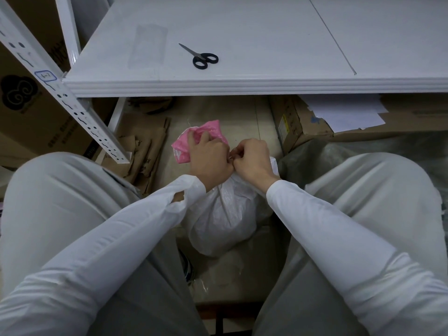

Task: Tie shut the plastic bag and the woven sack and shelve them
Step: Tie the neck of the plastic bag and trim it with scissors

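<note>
Woven sack (223, 214) stands on the floor (218, 112), neck up for tying. Your left hand (209, 157) grips the gathered neck, and your right hand (252, 158) pinches it alongside, fingers curled.

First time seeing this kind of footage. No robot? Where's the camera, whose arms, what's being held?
No robot here: a person works bare-handed. The single picture comes from a wide-angle camera worn on their head, looking down past both knees. The left hand grips a crumpled pink plastic bag. The right hand pinches the gathered neck of a white woven sack, which stands on the floor between the legs. The two hands touch. Whether a cord is in that grip is too small to tell. Black scissors lie closed on the white shelf ahead. Brown paper bags and a cardboard box sit on the floor.
</note>
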